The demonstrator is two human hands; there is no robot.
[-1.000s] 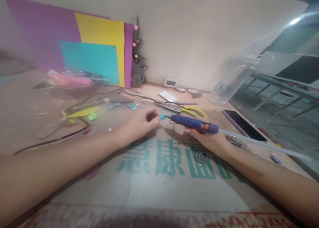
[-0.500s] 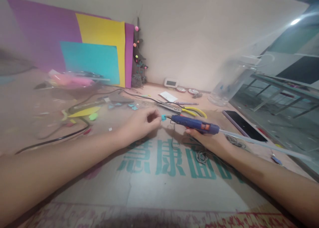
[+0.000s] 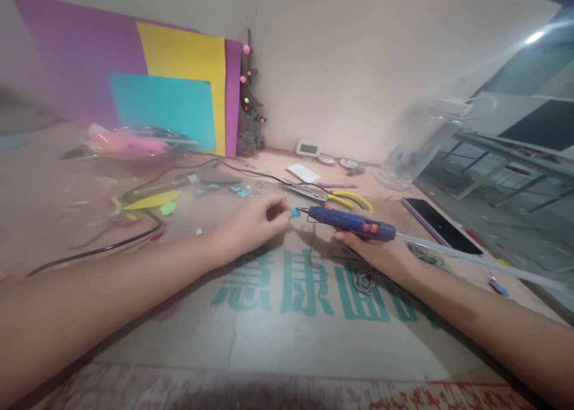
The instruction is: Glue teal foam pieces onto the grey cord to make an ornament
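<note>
My left hand point(image 3: 262, 219) pinches a small turquoise piece point(image 3: 295, 213) between thumb and fingertips, above the middle of the table. A blue hot glue gun point(image 3: 350, 222) is in my right hand point(image 3: 372, 245), its metal nozzle pointing left at the turquoise piece. The tip is at the piece or touching it; I cannot tell which. From the back of the gun a long clear glue stick point(image 3: 466, 260) sticks out to the right. Scissors with yellow handles point(image 3: 350, 201) lie just behind the gun. Several turquoise scraps point(image 3: 242, 191) lie beyond my left hand.
Purple, yellow and turquoise sheets point(image 3: 165, 111) lean on the wall beside a dark branch with coloured balls point(image 3: 249, 99). A black cord point(image 3: 107, 245) crosses the left side. A phone point(image 3: 443, 225) and a clear plastic jug point(image 3: 408, 147) are at right, a small white digital display point(image 3: 308, 148) at the back.
Almost nothing differs. The turquoise piece at my left fingertips looks slightly turned, with the glue gun's nozzle still at it.
</note>
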